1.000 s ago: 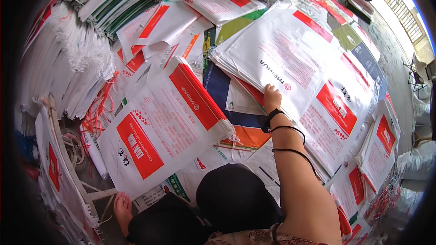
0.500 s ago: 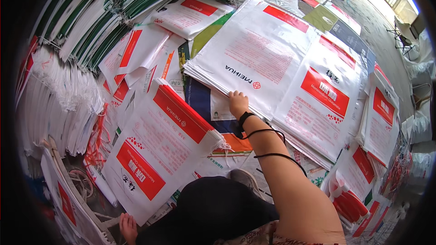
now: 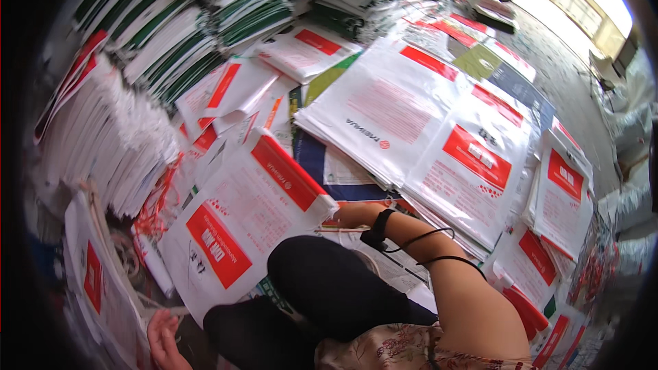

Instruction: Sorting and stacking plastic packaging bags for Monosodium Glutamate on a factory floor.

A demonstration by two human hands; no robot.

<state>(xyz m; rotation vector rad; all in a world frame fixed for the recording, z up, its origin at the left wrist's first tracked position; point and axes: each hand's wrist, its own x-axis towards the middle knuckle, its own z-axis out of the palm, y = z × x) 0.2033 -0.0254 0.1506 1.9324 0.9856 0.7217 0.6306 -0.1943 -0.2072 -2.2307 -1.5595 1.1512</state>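
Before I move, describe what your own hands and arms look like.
The left hand is bare, with nothing visible at the wrist. The right hand shows no glove, though its fingers are hidden; its wrist wears a black band with a dark block, and a thin black cord loops over the forearm, which has no sleeve. The top is pale with a reddish floral print.

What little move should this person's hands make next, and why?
Perhaps bring the left hand to the lower edge of the red-and-white sacks: it looks empty and just off them, while the right hand is at their right-hand corner, so both ends might be steadied.
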